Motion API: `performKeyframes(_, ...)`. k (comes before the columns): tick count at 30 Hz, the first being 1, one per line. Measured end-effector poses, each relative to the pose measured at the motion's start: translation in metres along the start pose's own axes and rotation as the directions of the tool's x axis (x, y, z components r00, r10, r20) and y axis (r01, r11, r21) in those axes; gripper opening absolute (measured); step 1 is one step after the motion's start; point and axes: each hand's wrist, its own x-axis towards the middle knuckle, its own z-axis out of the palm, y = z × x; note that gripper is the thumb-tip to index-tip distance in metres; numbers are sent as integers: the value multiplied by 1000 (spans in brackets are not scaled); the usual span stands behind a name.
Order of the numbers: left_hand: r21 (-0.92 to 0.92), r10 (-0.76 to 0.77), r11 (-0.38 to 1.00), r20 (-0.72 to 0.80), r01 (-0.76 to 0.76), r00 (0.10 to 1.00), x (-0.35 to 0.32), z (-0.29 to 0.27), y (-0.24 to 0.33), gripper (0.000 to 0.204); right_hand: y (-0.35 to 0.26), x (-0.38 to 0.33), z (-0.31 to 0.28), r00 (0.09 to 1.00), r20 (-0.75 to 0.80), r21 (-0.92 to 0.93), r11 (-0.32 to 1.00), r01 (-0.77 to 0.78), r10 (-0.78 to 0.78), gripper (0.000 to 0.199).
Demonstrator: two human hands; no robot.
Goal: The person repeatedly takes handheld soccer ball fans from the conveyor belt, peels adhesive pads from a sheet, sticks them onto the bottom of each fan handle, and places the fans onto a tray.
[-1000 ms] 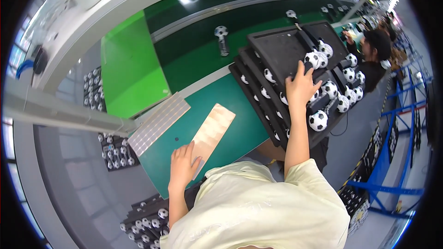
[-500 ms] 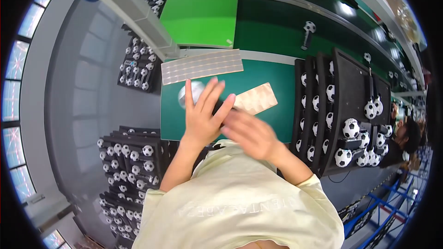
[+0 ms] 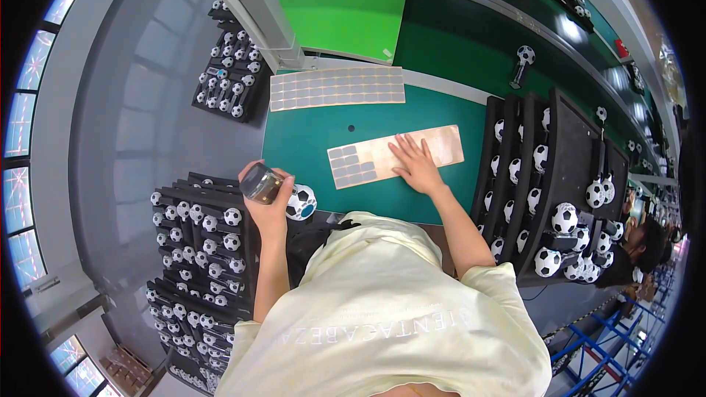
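My left hand (image 3: 269,212), at the table's left edge, is closed round a black handheld device with a soccer-ball end. The smoky see-through dark end (image 3: 259,182) sticks out above the fingers. Its black-and-white ball (image 3: 301,203), with a teal round patch, shows to the right of the hand; the middle is hidden by my grip. My right hand (image 3: 418,169) lies open and flat on a sticker sheet (image 3: 376,150). That sheet keeps grey rounded-square stickers at its left end; the rest is bare backing. Farther back lies a second sheet (image 3: 338,90) covered with grey stickers.
Black trays of soccer-ball devices (image 3: 198,246) are stacked at the left, with another tray (image 3: 234,77) farther back. More trays (image 3: 540,169) stand on edge at the right. One device (image 3: 523,66) lies on the far green surface. A grey post (image 3: 254,11) rises at the back left.
My hands have parted. The left has carried the device left and nearer me; the right has moved out onto the sticker sheet, which now shows its grey stickers.
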Motion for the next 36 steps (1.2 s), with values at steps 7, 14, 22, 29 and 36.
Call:
performKeyframes(7,2,36,999,159,-37,987,-1,33,17,41,-25,25,10,971,-161,236,962,-136,176,41)
performKeyframes(14,34,88,994,276,-101,957,0,45,30,42,-64,38,34,882,-120,352,850,-392,456,13)
performKeyframes(22,9,130,990,327,-140,936,1,48,42,41,-65,35,38,807,-104,430,758,-491,582,17)
performKeyframes(29,28,106,992,387,-127,916,0,57,57,42,-65,39,36,786,-83,418,737,-530,612,16)
performKeyframes(36,18,148,985,444,-174,884,-2,66,63,41,-68,41,38,765,-94,454,711,-537,638,14)
